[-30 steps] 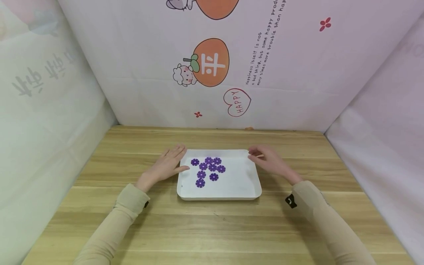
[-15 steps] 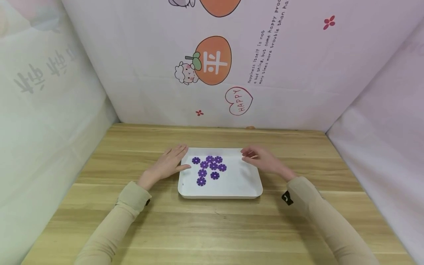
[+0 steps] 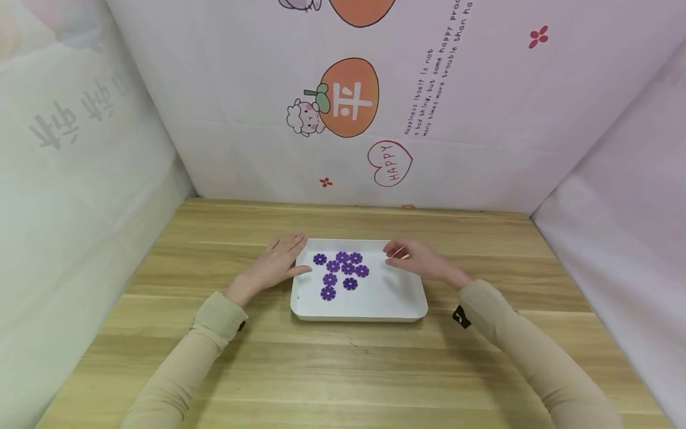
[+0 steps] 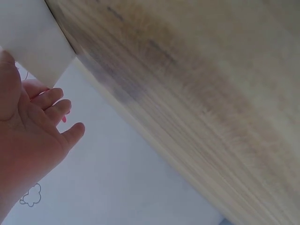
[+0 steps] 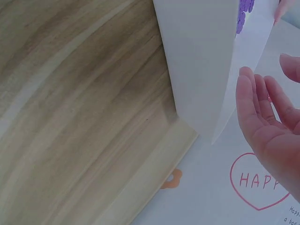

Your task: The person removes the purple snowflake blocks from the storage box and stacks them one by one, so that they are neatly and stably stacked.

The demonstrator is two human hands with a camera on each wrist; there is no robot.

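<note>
A shallow white tray (image 3: pixel 386 301) sits on the table, with several purple flower-shaped discs (image 3: pixel 348 269) lying flat in its left and middle part. At the tray's left rim rests my left hand (image 3: pixel 270 268), its fingers extended toward the back corner and its thumb reaching over the inside. The left wrist view shows that hand (image 4: pixel 30 124) against the tray's wall (image 4: pixel 35 42). Above the tray's right back part is my right hand (image 3: pixel 420 260), fingers loosely bent. In the right wrist view this hand (image 5: pixel 272 110) has thumb and fingers apart, with nothing visible between them.
The wooden table (image 3: pixel 343 369) extends around the tray. A white printed cloth (image 3: pixel 241 119) hangs behind it, and pale cloth walls (image 3: pixel 627 179) stand at both sides. Both forearms have beige sleeves (image 3: pixel 514 333).
My right hand has moved left, from the tray's right back corner to over its inside. The left hand stays at the left rim. The head view has shifted slightly.
</note>
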